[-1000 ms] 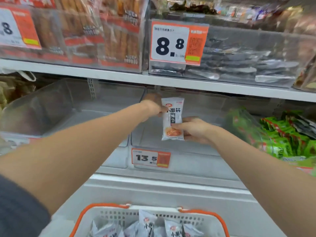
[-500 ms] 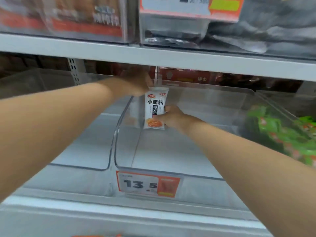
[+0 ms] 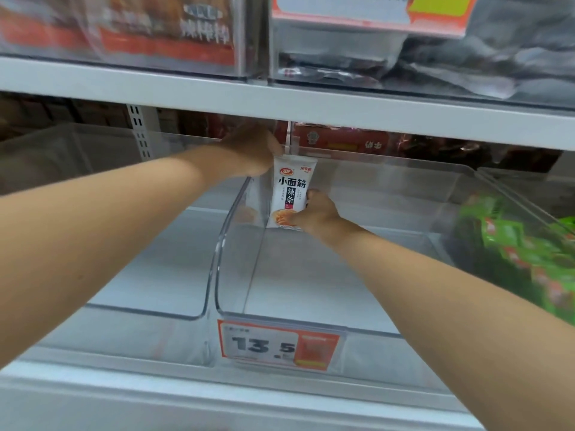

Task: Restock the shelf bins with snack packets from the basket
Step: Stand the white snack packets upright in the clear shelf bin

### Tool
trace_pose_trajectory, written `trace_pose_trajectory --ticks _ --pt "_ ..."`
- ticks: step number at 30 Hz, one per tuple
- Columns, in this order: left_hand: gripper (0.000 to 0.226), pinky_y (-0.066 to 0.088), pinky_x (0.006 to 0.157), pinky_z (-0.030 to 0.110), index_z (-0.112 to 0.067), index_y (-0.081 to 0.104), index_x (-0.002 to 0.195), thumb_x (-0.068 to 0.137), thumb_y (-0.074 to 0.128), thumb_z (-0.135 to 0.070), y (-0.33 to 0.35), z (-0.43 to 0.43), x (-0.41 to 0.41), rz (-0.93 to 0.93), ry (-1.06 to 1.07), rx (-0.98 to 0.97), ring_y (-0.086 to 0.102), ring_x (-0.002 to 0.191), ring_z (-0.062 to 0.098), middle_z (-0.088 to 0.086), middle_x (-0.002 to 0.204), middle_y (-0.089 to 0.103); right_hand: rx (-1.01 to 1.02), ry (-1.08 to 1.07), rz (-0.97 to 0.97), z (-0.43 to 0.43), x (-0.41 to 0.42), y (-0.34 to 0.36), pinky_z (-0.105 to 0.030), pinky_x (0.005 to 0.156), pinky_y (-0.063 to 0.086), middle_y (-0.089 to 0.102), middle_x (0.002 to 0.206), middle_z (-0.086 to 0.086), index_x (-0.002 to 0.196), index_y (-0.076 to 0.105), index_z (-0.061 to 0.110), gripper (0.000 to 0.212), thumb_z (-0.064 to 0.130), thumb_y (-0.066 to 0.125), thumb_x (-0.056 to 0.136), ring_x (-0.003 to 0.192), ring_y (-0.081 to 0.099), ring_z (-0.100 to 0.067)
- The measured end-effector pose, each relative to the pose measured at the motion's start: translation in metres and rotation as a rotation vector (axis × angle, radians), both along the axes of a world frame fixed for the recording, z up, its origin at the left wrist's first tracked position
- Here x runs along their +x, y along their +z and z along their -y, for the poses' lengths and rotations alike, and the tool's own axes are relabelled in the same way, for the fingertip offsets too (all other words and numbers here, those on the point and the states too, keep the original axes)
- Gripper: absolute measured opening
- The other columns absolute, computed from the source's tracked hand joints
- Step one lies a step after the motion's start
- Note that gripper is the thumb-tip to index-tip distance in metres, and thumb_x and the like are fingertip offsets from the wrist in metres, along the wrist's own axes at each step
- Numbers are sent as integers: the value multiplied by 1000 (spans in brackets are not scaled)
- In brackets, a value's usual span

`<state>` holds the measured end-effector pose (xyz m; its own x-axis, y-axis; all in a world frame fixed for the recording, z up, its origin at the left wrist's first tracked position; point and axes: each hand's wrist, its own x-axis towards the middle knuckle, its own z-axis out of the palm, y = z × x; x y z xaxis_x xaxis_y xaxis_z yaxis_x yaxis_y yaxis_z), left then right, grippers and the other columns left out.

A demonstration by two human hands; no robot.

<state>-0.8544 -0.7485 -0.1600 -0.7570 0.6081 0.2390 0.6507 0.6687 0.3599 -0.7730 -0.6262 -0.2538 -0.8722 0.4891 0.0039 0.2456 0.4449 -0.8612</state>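
Note:
A white snack packet point(image 3: 289, 191) with black lettering and an orange picture stands upright at the back left of a clear shelf bin point(image 3: 311, 318). My left hand point(image 3: 249, 149) grips the packet's top edge. My right hand point(image 3: 314, 213) pinches its lower right side, thumb across the front. The bin's floor is bare apart from this packet. The basket is out of view.
A second clear bin point(image 3: 146, 309) sits to the left. Green packets point(image 3: 522, 256) fill the bin on the right. An orange price tag point(image 3: 280, 345) reads 13.5. The upper shelf edge point(image 3: 342, 110) hangs low over my hands, with filled bins above it.
Both hands have carried the packet from the bin's front edge deep to its back left. The view has tilted up, so the basket has dropped out of sight.

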Motion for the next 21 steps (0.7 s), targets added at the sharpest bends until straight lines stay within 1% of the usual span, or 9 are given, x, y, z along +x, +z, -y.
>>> trace_pose_trajectory --ticks 3,7,9,12,14,15,17,19,21 --pt "42 44 104 31 -11 67 122 93 43 9 0 -2 3 -16 11 -22 51 125 27 10 134 58 70 -66 37 2 -2 0 -23 75 43 66 122 -5 117 60 8 47 16 82 76 110 62 -21" --pt "41 43 107 37 -14 66 123 93 43 1 -3 -2 5 -65 7 -105 51 125 30 11 135 57 65 -67 99 1 0 3 -24 74 45 67 123 -6 116 63 8 50 24 85 74 109 64 -22" --pt "39 50 99 36 -16 66 123 93 44 -5 0 0 9 -53 1 -143 57 116 28 9 130 62 64 -73 136 2 7 8 -25 72 45 65 121 -6 113 60 6 52 28 85 73 109 63 -23" --pt "32 54 83 31 -15 66 119 91 50 -14 5 5 23 -57 3 -213 60 100 22 3 119 63 75 -78 198 4 25 19 -26 68 41 57 107 -5 102 46 10 47 31 81 78 104 59 -23" --pt "34 53 85 34 -17 64 121 90 50 -17 6 10 37 -118 12 -265 58 102 23 4 121 60 94 -54 226 8 40 30 -23 63 41 53 103 -4 105 48 10 50 37 80 78 98 56 -22" --pt "37 52 89 36 -20 63 124 89 50 -19 6 14 46 -168 18 -300 56 106 24 3 123 58 106 -44 221 10 49 35 -23 66 42 52 105 -3 112 50 9 55 40 80 77 100 56 -23" --pt "37 49 92 38 -25 61 126 91 49 -25 5 21 67 -273 18 -377 54 109 25 3 123 57 157 -41 189 17 69 45 -27 83 45 53 113 -3 125 51 8 61 40 77 79 112 55 -23" --pt "32 44 92 37 -24 61 122 92 52 -31 5 30 91 -293 2 -453 52 111 26 5 123 57 241 -26 135 25 94 54 -30 89 47 61 117 -7 121 57 9 47 33 73 84 112 58 -26" --pt "30 37 95 40 -19 62 116 92 55 -37 3 42 121 -297 -18 -439 49 117 28 7 124 57 334 -15 55 35 121 61 -28 85 48 67 111 -8 106 67 9 24 24 68 88 106 61 -27"
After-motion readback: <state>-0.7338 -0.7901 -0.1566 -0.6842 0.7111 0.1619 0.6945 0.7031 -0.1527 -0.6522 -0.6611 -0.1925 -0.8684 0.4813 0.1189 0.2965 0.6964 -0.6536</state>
